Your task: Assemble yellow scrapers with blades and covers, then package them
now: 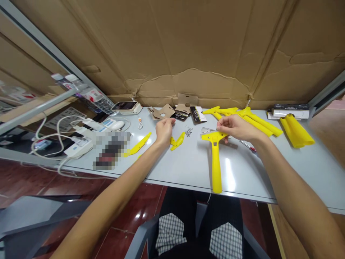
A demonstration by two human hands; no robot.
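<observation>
My right hand [234, 126] pinches one end of the wide head of a yellow T-shaped scraper [216, 165]. Its handle points toward me, near the table's front edge. A thin metal blade [208, 130] shows along the far side of the head. My left hand [164, 131] is closed, palm side hidden, just above the table; I cannot make out what its fingers hold, if anything. Yellow plastic cover pieces [178, 141] lie right beside it, and a longer yellow piece [138, 144] is further left. A small heap of screws [188, 131] lies between my hands.
Several yellow scraper handles [262, 125] and a yellow sleeve-like piece [295, 131] lie at the right. Opened cardboard packaging [164, 112] stands behind my left hand. A screwdriver [247, 146] is under my right wrist. Power strips with cables [78, 145] and bottles [94, 96] crowd the left.
</observation>
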